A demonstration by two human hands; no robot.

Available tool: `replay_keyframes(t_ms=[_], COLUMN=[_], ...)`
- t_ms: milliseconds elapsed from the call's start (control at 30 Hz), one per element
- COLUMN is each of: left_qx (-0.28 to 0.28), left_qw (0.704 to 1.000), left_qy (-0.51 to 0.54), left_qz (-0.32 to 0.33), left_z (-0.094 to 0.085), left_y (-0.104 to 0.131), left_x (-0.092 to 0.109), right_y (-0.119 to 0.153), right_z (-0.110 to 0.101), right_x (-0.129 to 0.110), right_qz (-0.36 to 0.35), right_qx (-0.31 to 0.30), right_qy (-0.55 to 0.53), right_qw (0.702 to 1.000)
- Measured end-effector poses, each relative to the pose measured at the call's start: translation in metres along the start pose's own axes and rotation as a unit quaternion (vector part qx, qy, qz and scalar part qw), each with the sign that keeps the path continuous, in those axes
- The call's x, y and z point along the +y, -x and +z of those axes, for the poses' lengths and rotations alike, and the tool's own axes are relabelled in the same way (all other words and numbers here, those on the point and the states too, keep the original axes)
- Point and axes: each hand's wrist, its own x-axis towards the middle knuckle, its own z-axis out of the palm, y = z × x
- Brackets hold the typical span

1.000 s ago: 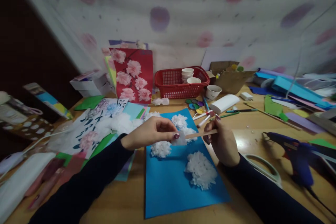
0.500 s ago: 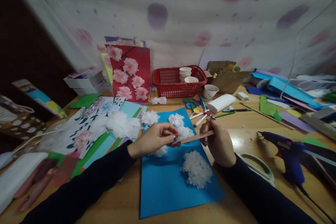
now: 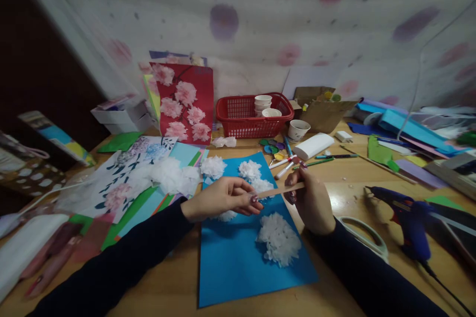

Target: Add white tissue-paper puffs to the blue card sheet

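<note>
My right hand point(image 3: 313, 203) is closed around one end of a flat wooden stick point(image 3: 279, 190), held nearly level. At the stick's other end, the thumb and fingers of my left hand point(image 3: 226, 199) pinch together; any small piece of paper between them is hidden. Both hands hover over a blue sheet point(image 3: 226, 262). On that sheet lies a large white tissue-paper flower point(image 3: 278, 239) near its right side. Smaller white flowers point(image 3: 249, 170) sit toward its far end, one partly covered by my left hand.
A hot glue gun point(image 3: 407, 218) and a roll of tape point(image 3: 366, 237) lie at the right. White tissue paper point(image 3: 169, 176) is heaped on printed and coloured sheets at the left. Behind stand a red basket point(image 3: 238, 124), a paper cup point(image 3: 298, 130) and a red flower picture point(image 3: 203, 94).
A whitish paper piece seen at my left fingertips is now out of sight. My left thumb has shifted slightly right and down against the stick, whose left end has tilted a little.
</note>
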Motion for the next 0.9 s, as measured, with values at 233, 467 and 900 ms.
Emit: replay_keyframes(t_ms=[233,467,900], left_qx=[-0.011,-0.023,-0.063], left_qw=[1.0,0.999,0.996], left_qy=[0.001,-0.021,0.064], left_qz=[0.018,-0.006,-0.014], left_z=[-0.002,-0.001,0.004], left_y=[-0.002,-0.003,-0.006], left_x=[0.0,-0.005,-0.014], right_y=[-0.001,-0.001,0.002], right_z=[-0.005,-0.003,-0.005], right_x=[-0.006,-0.001,0.005], right_qz=[-0.047,-0.031,-0.071], right_qx=[0.052,0.029,0.018], right_qy=[-0.074,-0.058,0.067], right_qw=[0.995,0.997,0.995])
